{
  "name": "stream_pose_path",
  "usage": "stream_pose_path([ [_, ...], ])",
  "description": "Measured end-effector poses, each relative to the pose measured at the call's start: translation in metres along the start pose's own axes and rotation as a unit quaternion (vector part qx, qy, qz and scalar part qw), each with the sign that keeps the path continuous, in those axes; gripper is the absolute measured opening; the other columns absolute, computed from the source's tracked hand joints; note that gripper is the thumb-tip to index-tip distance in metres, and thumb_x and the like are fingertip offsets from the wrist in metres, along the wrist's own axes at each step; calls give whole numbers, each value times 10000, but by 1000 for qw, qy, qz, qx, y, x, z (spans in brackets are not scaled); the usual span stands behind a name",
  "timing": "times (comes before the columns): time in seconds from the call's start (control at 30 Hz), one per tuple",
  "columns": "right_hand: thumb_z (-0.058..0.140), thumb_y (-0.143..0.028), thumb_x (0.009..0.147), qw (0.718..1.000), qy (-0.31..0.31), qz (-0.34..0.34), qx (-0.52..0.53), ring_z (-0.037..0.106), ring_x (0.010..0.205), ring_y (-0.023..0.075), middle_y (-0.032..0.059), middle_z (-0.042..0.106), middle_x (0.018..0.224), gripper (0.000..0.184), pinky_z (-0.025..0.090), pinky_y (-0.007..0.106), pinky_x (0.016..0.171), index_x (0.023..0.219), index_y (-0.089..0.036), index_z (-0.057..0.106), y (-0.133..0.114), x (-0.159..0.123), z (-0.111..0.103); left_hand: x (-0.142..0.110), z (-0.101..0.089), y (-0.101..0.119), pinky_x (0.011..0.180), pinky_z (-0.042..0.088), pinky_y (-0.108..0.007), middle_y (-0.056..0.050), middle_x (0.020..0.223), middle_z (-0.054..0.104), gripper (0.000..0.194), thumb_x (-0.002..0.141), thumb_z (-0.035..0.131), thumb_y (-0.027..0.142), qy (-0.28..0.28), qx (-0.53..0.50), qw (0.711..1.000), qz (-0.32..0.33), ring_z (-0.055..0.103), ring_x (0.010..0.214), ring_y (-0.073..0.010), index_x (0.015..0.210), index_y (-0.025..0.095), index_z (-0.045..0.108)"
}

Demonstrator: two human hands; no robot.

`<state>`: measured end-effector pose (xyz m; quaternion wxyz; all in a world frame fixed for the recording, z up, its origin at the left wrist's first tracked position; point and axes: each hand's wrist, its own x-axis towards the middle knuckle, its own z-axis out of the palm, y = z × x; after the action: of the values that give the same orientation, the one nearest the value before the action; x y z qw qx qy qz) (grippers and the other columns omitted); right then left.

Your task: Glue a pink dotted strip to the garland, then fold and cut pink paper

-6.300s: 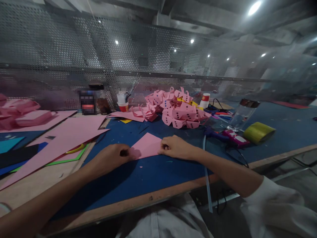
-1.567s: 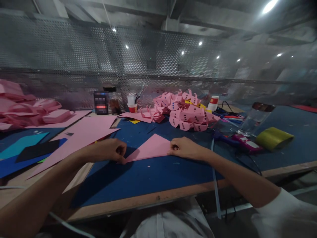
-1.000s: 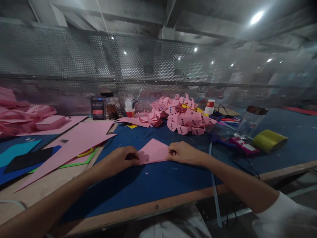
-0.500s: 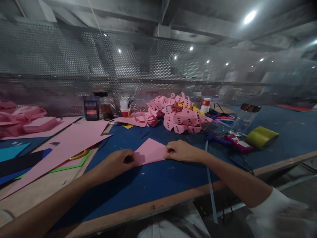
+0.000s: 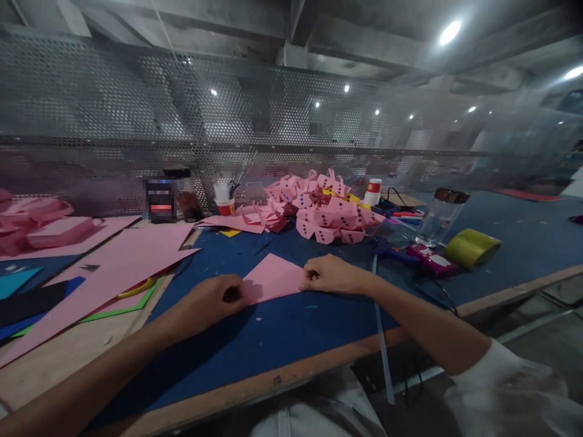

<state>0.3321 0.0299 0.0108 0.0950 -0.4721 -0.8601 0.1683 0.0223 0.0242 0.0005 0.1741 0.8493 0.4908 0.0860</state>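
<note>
A pink paper triangle [image 5: 272, 280] lies flat on the blue table mat [image 5: 282, 328] in front of me. My left hand [image 5: 212, 298] is curled into a loose fist and presses on the triangle's left corner. My right hand [image 5: 328, 275] is also closed, its fingers pinching the triangle's right corner against the mat. Both forearms reach in from the near edge.
A heap of folded pink paper pieces with dots [image 5: 324, 207] sits behind the triangle. Large pink sheets [image 5: 122, 258] and coloured card lie left. A glass jar [image 5: 436, 216], yellow tape roll [image 5: 472, 247], a purple tool [image 5: 423, 257] and cups [image 5: 225, 201] stand right and back. Perforated metal screen behind.
My left hand slid inward along the triangle's lower edge from the far left tip, so less pink paper shows. My right hand stayed on the right corner.
</note>
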Motion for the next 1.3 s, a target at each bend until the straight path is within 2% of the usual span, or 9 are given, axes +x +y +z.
stream_pose_path([
  [0.27,713,-468,863,1000,-11,15,3,657,794,184,41,744,888,280,367,251,639,885,-191,739,4,-2,-4,-1,0,-2,608,364,-293,-46,780,683,384,861,532,568,3,-11,1000,0,587,689,-202,802,198,620],
  [0.47,714,-482,860,1000,-14,18,6,644,775,177,33,740,872,294,354,251,624,894,-191,740,8,-3,-6,1,2,-6,610,356,-294,-32,755,658,369,880,533,559,6,11,1000,11,571,678,-197,766,211,572],
  [0.63,652,-455,905,999,-41,-1,33,631,799,170,30,736,908,293,365,249,645,932,-180,749,12,-5,-12,1,3,-8,624,362,-302,-41,796,662,356,899,529,546,-9,4,1000,11,584,702,-208,797,207,574],
  [0.73,589,-508,938,997,-54,-12,46,612,761,160,23,717,870,371,363,253,634,932,-170,743,14,-6,-16,2,5,-11,625,365,-300,-38,797,653,362,911,524,552,-10,-1,1000,15,577,699,-203,797,210,557],
  [0.83,641,-575,888,996,-55,-18,62,612,756,159,21,711,860,415,367,251,632,905,-170,730,16,-7,-15,3,7,-15,626,362,-300,-33,781,643,365,919,522,556,-8,-2,1000,19,578,698,-203,798,212,543],
  [0.93,706,-541,847,997,-48,-22,64,623,778,163,30,716,880,379,376,248,641,896,-166,724,16,-6,-12,4,8,-18,627,357,-304,-36,780,649,366,917,529,559,-7,-2,1000,22,583,698,-208,798,213,544],
  [1.13,678,-434,888,998,-40,-6,37,642,829,181,50,746,942,277,383,250,674,928,-170,750,14,-4,-11,3,6,-13,607,339,-300,-33,755,640,396,902,525,586,-1,-1,1000,19,565,668,-201,773,211,540],
  [1.3,706,-477,863,999,-39,20,10,636,793,177,42,744,896,307,349,252,636,891,-173,743,11,-4,-12,2,6,-12,602,343,-291,-27,755,649,364,889,541,556,5,-11,1000,14,576,667,-198,781,210,566],
])
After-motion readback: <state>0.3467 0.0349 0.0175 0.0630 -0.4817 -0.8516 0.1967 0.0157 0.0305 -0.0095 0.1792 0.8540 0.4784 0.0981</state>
